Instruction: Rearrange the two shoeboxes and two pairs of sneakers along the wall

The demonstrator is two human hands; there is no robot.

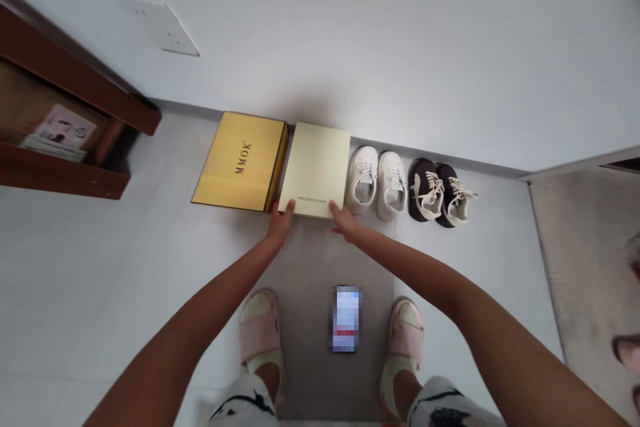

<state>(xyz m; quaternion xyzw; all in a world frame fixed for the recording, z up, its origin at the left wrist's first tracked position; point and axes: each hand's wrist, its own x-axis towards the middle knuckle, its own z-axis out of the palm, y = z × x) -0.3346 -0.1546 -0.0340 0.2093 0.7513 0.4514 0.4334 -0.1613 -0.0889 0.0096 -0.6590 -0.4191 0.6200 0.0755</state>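
A pale cream shoe box [317,167] lies on the floor against the white wall, its lid on. My left hand [280,223] grips its near left corner and my right hand [345,221] grips its near right corner, fingers curled on the box's front edge. A gold box [240,161] marked MMOK lies right beside it on the left, touching or nearly touching.
Right of the cream box stand a pair of white sneakers [377,180] and a pair of dark sneakers [440,195] along the wall. A phone [346,318] lies on a grey mat [315,267] between my slippered feet. A wooden shelf [65,127] juts out at left, a rug [590,240] at right.
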